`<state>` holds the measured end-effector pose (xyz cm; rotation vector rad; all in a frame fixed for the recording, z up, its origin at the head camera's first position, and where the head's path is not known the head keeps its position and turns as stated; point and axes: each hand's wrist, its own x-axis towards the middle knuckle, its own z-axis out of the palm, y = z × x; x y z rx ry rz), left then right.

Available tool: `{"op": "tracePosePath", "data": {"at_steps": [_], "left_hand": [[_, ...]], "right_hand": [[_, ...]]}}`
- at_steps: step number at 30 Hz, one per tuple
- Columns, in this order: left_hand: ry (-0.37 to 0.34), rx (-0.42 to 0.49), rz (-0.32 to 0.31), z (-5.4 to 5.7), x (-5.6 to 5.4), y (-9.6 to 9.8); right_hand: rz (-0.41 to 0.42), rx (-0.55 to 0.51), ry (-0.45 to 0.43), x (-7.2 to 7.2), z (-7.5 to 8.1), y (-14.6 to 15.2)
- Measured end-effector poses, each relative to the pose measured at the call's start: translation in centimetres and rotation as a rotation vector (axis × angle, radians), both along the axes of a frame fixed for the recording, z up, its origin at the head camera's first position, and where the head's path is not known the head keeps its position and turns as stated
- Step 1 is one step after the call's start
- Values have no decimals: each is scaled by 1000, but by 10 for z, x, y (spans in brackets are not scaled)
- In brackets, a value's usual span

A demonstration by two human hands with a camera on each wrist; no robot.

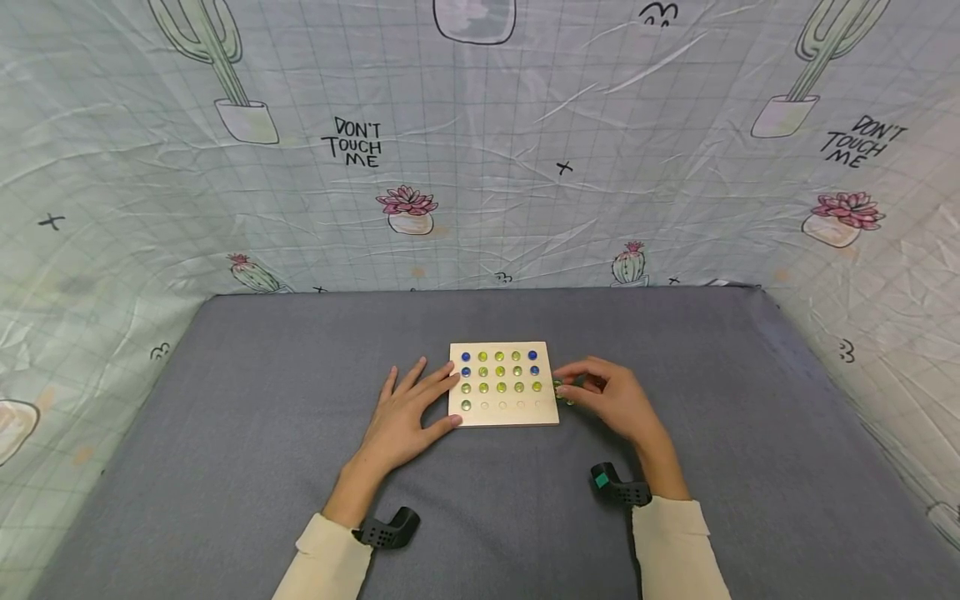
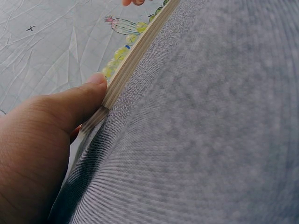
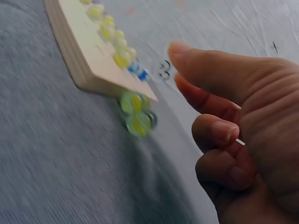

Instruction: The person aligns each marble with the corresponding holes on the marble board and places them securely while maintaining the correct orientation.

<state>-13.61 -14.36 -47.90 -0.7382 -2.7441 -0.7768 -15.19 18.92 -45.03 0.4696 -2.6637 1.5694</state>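
Observation:
A light wooden board (image 1: 510,419) lies on the grey cloth, with rows of round hollows. Yellow-green marbles (image 1: 501,387) fill most of the hollows, and blue marbles (image 1: 466,357) sit at both ends of the two far rows. In the nearest row only the leftmost hollow holds a marble; the others are bare. My left hand (image 1: 401,421) is spread flat, its thumb and fingers touching the board's left edge. Beside the right edge hovers my right hand (image 1: 615,400), thumb and index fingertips slightly apart with nothing between them. Loose clear-and-yellow marbles (image 3: 139,122) cluster against that edge, below the fingertips.
Grey cloth (image 1: 300,358) covers the table around the board. Behind and at both sides hangs a pale curtain (image 1: 480,125) printed with cacti and words. Each wrist wears a black camera band (image 1: 390,529), below cream sleeves (image 1: 675,542).

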Motion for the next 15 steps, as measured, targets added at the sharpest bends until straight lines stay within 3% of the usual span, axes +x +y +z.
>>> {"op": "tracePosePath", "data": {"at_steps": [6,12,15], "left_hand": [[-2,-1,0,0,0,0],[-5,-8,4,-1,-1,0],[-1,-9,2,-2,-1,0]], "right_hand": [[-6,38,-65,1,2,11],[23,75,-101,12,24,10],[25,83,-118,16,27,11]]}}
